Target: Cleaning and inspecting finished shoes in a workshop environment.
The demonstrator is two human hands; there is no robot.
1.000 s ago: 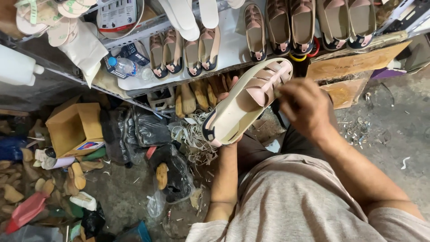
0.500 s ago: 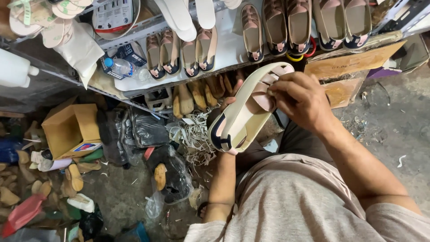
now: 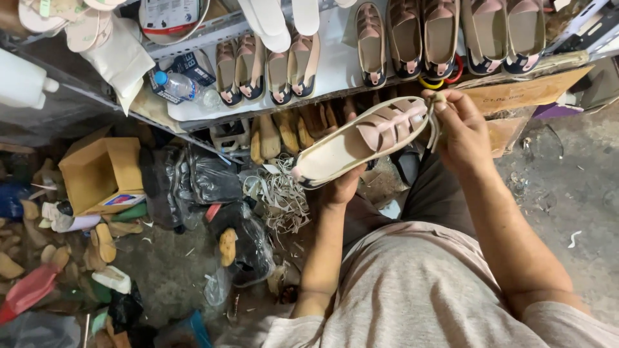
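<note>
Shelf (image 3: 335, 71): white, rows of sandals (image 3: 445, 35).
Floor (image 3: 567, 193): dirty concrete, scraps, cardboard box (image 3: 97, 171).
Left hand (image 3: 338, 187): grip clamped under sandal (image 3: 361, 138).
Right hand (image 3: 461, 129): grip pinching its strap.

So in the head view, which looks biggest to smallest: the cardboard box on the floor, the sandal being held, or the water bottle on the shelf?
1. Sandal, though it is nearest the camera, which flatters it.
2. Cardboard box, close behind; the true order of these two is unsure.
3. Water bottle, clearly smallest.
</note>
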